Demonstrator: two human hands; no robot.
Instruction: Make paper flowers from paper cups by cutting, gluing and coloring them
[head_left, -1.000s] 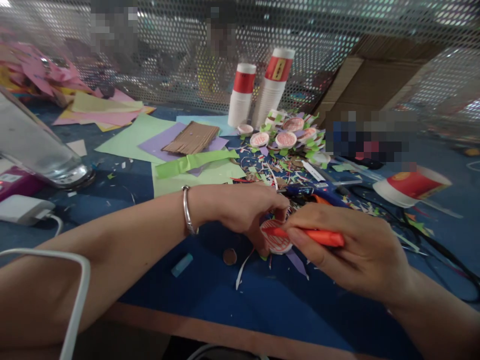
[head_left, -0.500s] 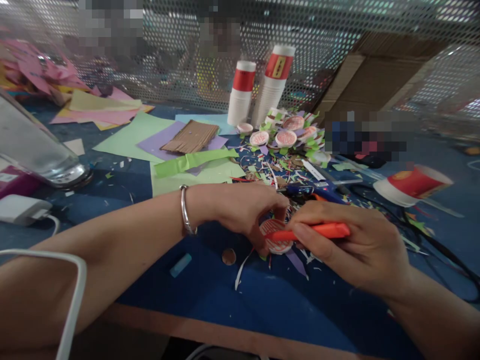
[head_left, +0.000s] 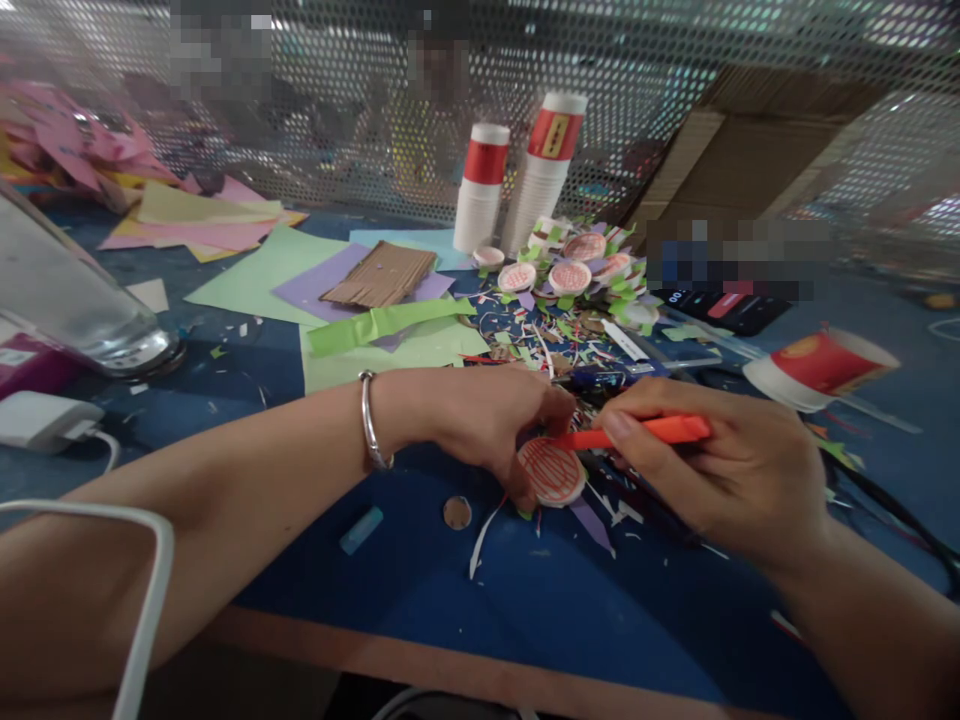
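Note:
Between the thumb and fingers of my left hand (head_left: 510,425) is a white round paper disc (head_left: 553,474) with red lines drawn over its face. A purple paper strip (head_left: 594,528) sticks out below the disc. My right hand (head_left: 727,480) grips an orange-red marker (head_left: 660,432) like a pen. The marker's tip is at the disc's upper edge; whether it touches is hard to see. A small brown round piece (head_left: 457,513) and a blue stub (head_left: 361,530) lie on the table near my left wrist.
Behind my hands are paper scraps (head_left: 525,325), a pile of similar decorated discs (head_left: 570,277) and two stacks of paper cups (head_left: 480,190). A cup (head_left: 817,370) lies on its side at right. Coloured sheets (head_left: 247,275), cardboard (head_left: 382,273) and a clear tumbler (head_left: 97,300) stand left.
My right hand has moved slightly up and right with the marker, whose tip has gone from across the disc to its upper edge. More red lines show. My left hand has hardly moved.

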